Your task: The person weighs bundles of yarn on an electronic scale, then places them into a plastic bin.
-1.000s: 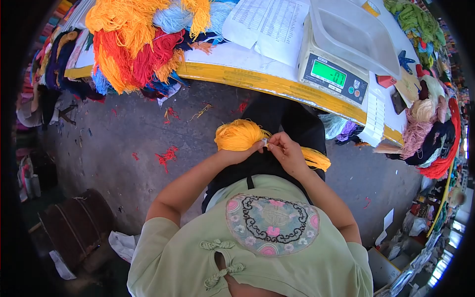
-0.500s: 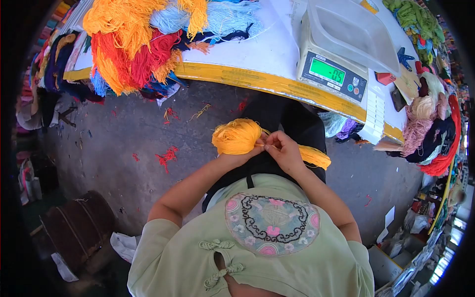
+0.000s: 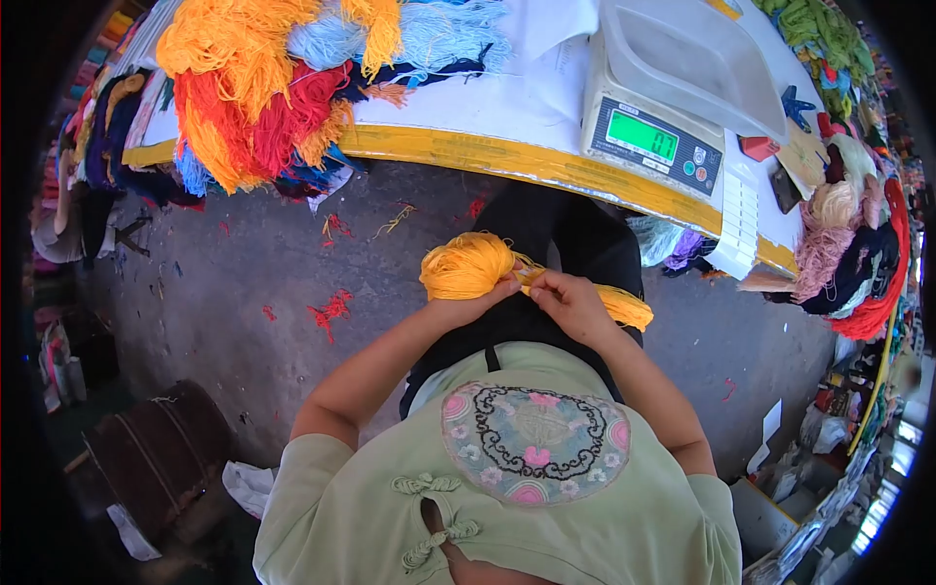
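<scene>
Pinching at the yellow-orange yarn skein [image 3: 468, 266] near the middle of the frame, the left hand [image 3: 480, 304] and right hand [image 3: 573, 304] work close together above the dark trousers [image 3: 517, 219]. The left hand is closed around the narrow part of the skein, just beside its full, rounded bundle. The right hand has its thumb and fingertips drawn together at the yarn next to the left hand; whether it grips a separate strand is too small to tell. The skein's other end sticks out beyond the right hand, toward the right.

Across the top of the frame runs a white table [image 3: 526, 102] with yellow tape [image 3: 439, 146] along its edge. On it, at upper right, sits a digital scale [image 3: 658, 141] with a lit green display and a clear plastic tray [image 3: 697, 58] on top. Orange, red and light blue yarn [image 3: 244, 88] is heaped at upper left, partly hanging over the edge. Red thread scraps [image 3: 331, 309] lie on the grey floor [image 3: 234, 322] left of the hands. A dark brown cylindrical object [image 3: 156, 448] stands at lower left.
</scene>
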{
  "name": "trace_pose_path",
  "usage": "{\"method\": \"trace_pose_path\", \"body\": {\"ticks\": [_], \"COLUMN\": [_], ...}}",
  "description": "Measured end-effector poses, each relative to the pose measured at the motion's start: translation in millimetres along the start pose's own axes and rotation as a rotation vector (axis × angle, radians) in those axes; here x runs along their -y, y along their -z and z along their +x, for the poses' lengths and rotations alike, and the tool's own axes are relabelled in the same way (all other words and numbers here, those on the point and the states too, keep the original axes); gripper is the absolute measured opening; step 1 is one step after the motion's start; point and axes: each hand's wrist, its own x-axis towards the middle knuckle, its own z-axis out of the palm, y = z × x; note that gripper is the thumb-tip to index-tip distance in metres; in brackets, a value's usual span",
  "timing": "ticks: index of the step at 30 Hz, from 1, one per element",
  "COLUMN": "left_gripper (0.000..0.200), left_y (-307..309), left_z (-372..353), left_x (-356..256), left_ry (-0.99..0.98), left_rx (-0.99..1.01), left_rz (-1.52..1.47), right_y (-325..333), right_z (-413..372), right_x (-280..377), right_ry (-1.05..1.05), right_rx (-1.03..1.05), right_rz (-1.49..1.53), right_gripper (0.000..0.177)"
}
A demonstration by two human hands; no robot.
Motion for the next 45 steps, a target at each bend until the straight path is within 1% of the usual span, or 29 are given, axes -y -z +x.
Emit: {"method": "trace_pose_path", "body": {"ticks": [1, 2, 4, 5, 8, 10, 11, 13, 14, 16, 17, 18, 20, 21, 24, 25, 27, 28, 29, 30, 31, 32, 35, 36, 37, 40, 42, 43, 45], "left_gripper": [0.031, 0.031, 0.029, 0.029, 0.027, 0.029, 0.031, 0.033, 0.034, 0.03, 0.028, 0.03, 0.031, 0.033, 0.036, 0.037, 0.039, 0.036, 0.033, 0.03, 0.027, 0.024, 0.018, 0.017, 0.021, 0.034, 0.05, 0.059, 0.064], "left_y": [0, -1, -2, -2, -4, -8, -9, -7, -4, 12, 22, 30, 55, 62, 61, 58, 50, 47, 48, 51, 58, 68, 101, 114, 118, 137, 130, 133, 116], "left_z": [1, 1, -1, -2, -3, -4, -4, -6, -6, -13, -18, -22, -27, -28, -22, -22, -23, -25, -26, -27, -28, -31, -45, -50, -53, -66, -76, -73, -61], "left_x": [4, 8, 9, 10, 15, 23, 26, 10, -2, -28, -38, -43, -14, -9, 9, 16, 23, 19, 15, 9, 8, 5, -12, -17, -42, -96, -150, -159, -181], "left_ry": [-0.009, -0.017, -0.004, 0.003, -0.082, -0.094, -0.102, 0.021, 0.083, 0.217, 0.285, 0.187, 0.249, 0.233, 0.116, 0.18, 0.289, 0.384, 0.271, 0.158, 0.1, 0.159, 0.316, 0.269, 0.268, 0.159, -0.155, -0.395, -0.418], "left_rx": [-0.001, -0.002, 0.028, 0.042, -0.004, -0.031, -0.045, -0.017, -0.002, -0.082, -0.123, -0.221, -0.236, -0.229, -0.188, -0.176, -0.145, -0.146, -0.174, -0.199, -0.198, -0.25, -0.411, -0.402, -0.434, -0.441, -0.314, -0.075, -0.139], "left_rz": [0.031, 0.063, 0.024, 0.007, 0.321, 0.301, 0.291, 0.089, -0.011, -0.045, -0.063, -0.132, -0.181, -0.228, -0.083, 0.019, 0.227, 0.206, 0.187, 0.161, 0.089, 0.085, 0.01, -0.005, -0.079, -0.387, -0.602, -0.732, -0.672], "right_y": [-1, -1, -3, -5, -7, -4, -3, 0, 2, 4, 3, 2, -1, -5, -17, -22, -28, -30, -33, -34, -37, -38, -30, -30, -33, -35, -36, -34, -29], "right_z": [-1, -2, -6, -8, -15, -20, -23, -25, -24, -22, -19, -15, -4, 4, 15, 18, 25, 30, 32, 32, 33, 34, 26, 24, 22, 18, 18, 18, 18], "right_x": [0, 0, 3, 2, -3, -5, -6, -6, -4, 5, 6, 7, 2, -3, -5, 0, 7, 10, 13, 12, 9, 7, 14, 12, 6, 4, 5, 10, 30], "right_ry": [0.034, 0.013, -0.03, -0.003, 0.046, 0.035, 0.072, 0.153, 0.148, 0.133, 0.148, 0.164, 0.168, 0.157, 0.131, 0.123, 0.104, 0.09, 0.082, 0.115, 0.107, 0.098, 0.121, 0.125, 0.129, 0.108, 0.089, 0.067, 0.049], "right_rx": [-0.015, 0.002, 0.038, 0.02, -0.012, -0.005, -0.077, -0.225, -0.239, -0.26, -0.259, -0.258, -0.221, -0.183, -0.098, -0.079, -0.041, -0.036, -0.055, -0.047, -0.021, 0.007, 0.107, 0.11, 0.116, 0.142, 0.144, 0.174, 0.243], "right_rz": [-0.026, -0.043, -0.07, -0.087, -0.159, -0.239, -0.32, -0.488, -0.543, -0.65, -0.668, -0.685, -0.687, -0.669, -0.658, -0.663, -0.795, -0.864, -0.851, -0.832, -0.838, -0.844, -0.81, -0.788, -0.765, -0.738, -0.738, -0.742, -0.758], "right_gripper": [0.014, 0.013, 0.012, 0.012, 0.018, 0.024, 0.029, 0.039, 0.044, 0.054, 0.056, 0.058, 0.06, 0.06, 0.059, 0.058, 0.056, 0.054, 0.051, 0.041, 0.035, 0.029, 0.023, 0.024, 0.024, 0.026, 0.028, 0.031, 0.037]}}
